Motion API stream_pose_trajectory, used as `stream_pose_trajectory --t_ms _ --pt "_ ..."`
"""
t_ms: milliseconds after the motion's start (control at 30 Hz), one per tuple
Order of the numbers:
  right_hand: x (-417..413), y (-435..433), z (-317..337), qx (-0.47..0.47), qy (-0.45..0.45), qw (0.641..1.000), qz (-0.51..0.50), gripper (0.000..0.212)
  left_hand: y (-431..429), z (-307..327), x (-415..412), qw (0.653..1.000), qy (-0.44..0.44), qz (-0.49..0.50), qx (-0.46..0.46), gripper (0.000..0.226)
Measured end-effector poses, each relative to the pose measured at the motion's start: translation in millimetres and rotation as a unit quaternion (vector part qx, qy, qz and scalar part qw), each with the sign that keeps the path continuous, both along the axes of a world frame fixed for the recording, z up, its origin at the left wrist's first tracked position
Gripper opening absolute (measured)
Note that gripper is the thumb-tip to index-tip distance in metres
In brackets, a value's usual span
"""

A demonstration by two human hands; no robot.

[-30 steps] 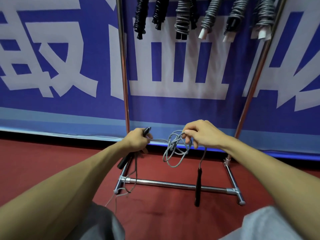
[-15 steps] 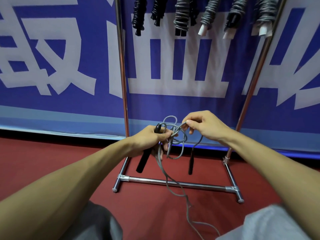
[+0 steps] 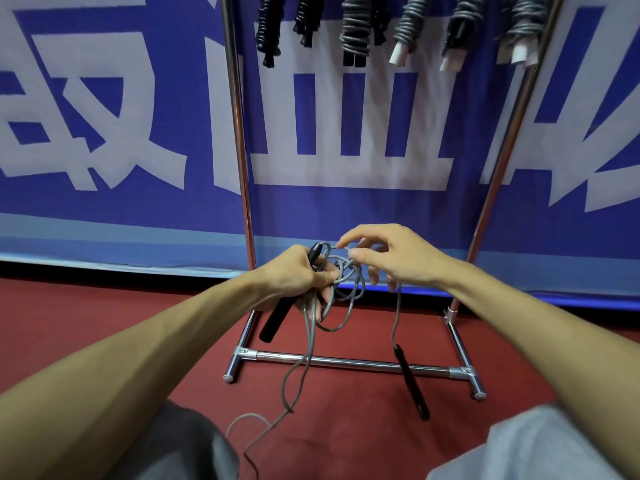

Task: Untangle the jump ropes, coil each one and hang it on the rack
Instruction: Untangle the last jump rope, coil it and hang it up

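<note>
In the head view, the left hand [image 3: 298,275] sits just below the middle of the picture, toward 6 o'clock, clenched round a black handle [image 3: 277,320] and several loops of the grey jump rope [image 3: 343,282]. The handle's lower end points down toward 7 o'clock. The right hand [image 3: 398,258], just beside it at the 3 o'clock side, pinches a strand of the tangle between thumb and forefinger, with the other fingers loosely curled. The knot of loops hangs between the two hands. From under the right hand one strand drops to a second handle [image 3: 412,382], which dangles at 5 o'clock across the rack's base bar [image 3: 346,362]. Another strand trails from the left hand down toward 6 o'clock, to the red floor [image 3: 104,323] between the person's knees [image 3: 519,445]. The rack [image 3: 239,133] stands behind the hands against a blue and white banner [image 3: 104,133]. Six coiled ropes [image 3: 353,26] hang in a row between its uprights, from 12 to 1 o'clock; their upper ends are cut off by the frame.
</note>
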State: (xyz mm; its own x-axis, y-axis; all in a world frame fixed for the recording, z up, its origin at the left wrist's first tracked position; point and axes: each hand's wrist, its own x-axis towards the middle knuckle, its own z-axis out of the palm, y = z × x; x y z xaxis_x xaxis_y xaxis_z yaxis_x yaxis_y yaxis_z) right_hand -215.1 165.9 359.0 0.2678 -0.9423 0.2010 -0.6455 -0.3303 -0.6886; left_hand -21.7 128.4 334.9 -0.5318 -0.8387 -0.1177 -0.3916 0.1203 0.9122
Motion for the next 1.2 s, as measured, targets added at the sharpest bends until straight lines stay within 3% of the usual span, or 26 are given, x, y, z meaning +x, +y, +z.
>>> stream_pose_trajectory --t_ms 67,200,367,600,767,833,933,1033,1100,1200 --pt "6.4 1.4 -3.4 -0.009 0.031 0.999 -0.007 0.008 3.6 1.6 -1.7 0.999 -0.025 -0.010 -0.027 0.017" --pt "10.8 -4.7 -10.4 0.010 0.011 0.997 -0.075 0.022 5.7 2.4 -5.0 0.999 -0.012 0.018 -0.050 0.017" --pt "3.8 -8.1 -9.0 0.041 0.003 0.995 -0.089 0.011 5.3 -2.5 -5.8 0.995 0.000 0.031 -0.092 0.017" --pt "5.1 -12.3 -10.5 0.009 -0.039 0.985 -0.167 0.008 8.6 4.3 -8.4 0.993 0.095 0.061 -0.043 0.017" --pt "-12.3 -12.7 -16.8 0.094 -0.164 0.948 -0.257 0.016 -1.1 20.5 5.6 0.953 0.272 0.096 0.092 0.022" --pt "-15.6 -12.3 -16.1 0.122 -0.188 0.943 -0.248 0.014 -7.0 22.8 13.9 0.962 0.235 0.109 0.088 0.031" --pt "-8.6 -11.3 -17.5 0.090 -0.115 0.963 -0.229 0.019 -6.9 17.2 11.4 0.981 0.149 0.123 0.015 0.040" --pt "0.6 -12.4 -15.3 -0.004 0.026 0.990 -0.139 0.030 -4.5 15.4 4.4 0.975 0.187 0.118 -0.008 0.035" --pt "8.3 -13.1 -15.5 -0.011 0.020 0.996 -0.086 0.021 -4.8 16.2 5.1 0.976 0.186 0.107 -0.024 0.036" --pt "16.8 -17.7 -21.0 -0.050 0.031 0.991 -0.121 0.014 -3.7 17.9 7.4 0.974 0.202 0.098 -0.023 0.036"
